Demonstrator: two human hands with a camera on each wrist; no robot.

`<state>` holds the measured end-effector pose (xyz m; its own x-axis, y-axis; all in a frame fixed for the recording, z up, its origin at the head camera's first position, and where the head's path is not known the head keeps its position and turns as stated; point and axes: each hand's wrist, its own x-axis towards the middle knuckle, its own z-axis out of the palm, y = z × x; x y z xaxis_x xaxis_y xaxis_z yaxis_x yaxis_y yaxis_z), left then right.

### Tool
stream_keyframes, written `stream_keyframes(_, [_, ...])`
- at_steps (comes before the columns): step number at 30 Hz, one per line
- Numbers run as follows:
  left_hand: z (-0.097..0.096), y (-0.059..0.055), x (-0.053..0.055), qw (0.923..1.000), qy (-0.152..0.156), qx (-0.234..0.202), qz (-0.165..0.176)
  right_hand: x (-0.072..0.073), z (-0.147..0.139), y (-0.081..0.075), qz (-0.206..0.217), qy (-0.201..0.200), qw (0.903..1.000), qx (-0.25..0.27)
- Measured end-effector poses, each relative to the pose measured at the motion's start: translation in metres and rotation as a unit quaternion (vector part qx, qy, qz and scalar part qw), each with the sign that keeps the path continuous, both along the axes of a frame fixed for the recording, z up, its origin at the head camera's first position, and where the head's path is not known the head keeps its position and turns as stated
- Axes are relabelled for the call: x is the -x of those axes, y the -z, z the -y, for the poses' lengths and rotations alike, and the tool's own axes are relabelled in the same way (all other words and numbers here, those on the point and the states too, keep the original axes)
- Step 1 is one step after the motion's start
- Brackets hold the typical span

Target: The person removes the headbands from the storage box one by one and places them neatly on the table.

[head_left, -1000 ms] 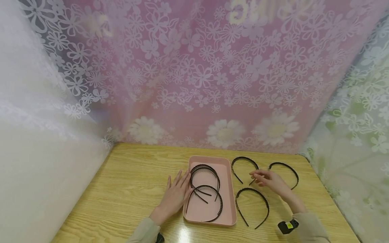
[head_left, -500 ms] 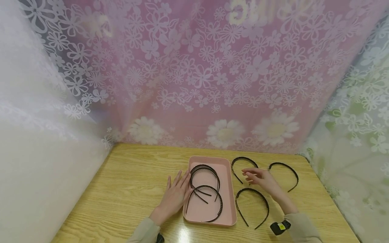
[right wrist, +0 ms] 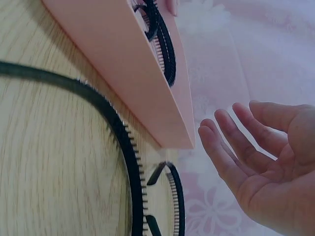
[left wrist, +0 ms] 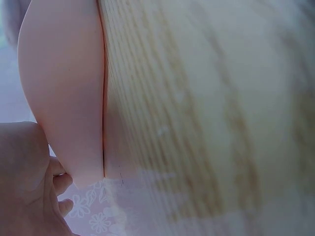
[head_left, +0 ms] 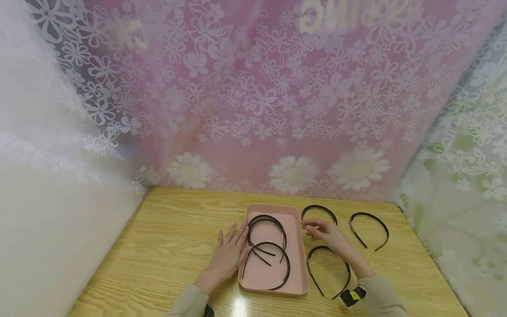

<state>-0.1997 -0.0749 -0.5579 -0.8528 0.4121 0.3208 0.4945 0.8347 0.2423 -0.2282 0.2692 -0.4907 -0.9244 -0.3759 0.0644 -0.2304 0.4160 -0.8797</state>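
A pink tray [head_left: 304, 268] holds three black toothed headbands: two overlap at its back, and a single headband [head_left: 289, 266] lies at its front. My left hand [head_left: 227, 259] rests along the tray's left rim, fingers extended. Over the table by the tray's right side is my right hand [head_left: 326, 235], with fingers loosely bent and nothing in them, as the right wrist view shows. It partly covers the back headband [head_left: 317, 206] on the table. Below it lies the front headband [head_left: 328, 248], seen large in the right wrist view.
A third loose headband [head_left: 370, 214] lies at the right of the wooden table [head_left: 178, 229]. A pink flowered curtain [head_left: 253, 132] hangs behind the table's back edge, with pale sheets at both sides.
My right hand has moved left, from between the two back headbands toward the tray's right rim. The right headband is now fully uncovered. My left hand and the tray have stayed put.
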Motion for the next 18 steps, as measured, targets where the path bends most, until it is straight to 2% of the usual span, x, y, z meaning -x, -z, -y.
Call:
stream_keyframes(12, [0.000, -0.001, -0.001, 0.9998, 0.004, -0.017, 0.004, 0.000, 0.026, 0.003, 0.018, -0.029, 0.9994, 0.003])
stream_keyframes(18, [0.000, -0.003, -0.001, 0.9998, 0.005, -0.017, 0.001, -0.001, 0.042, 0.007, -0.003, -0.035, 0.9986, -0.040])
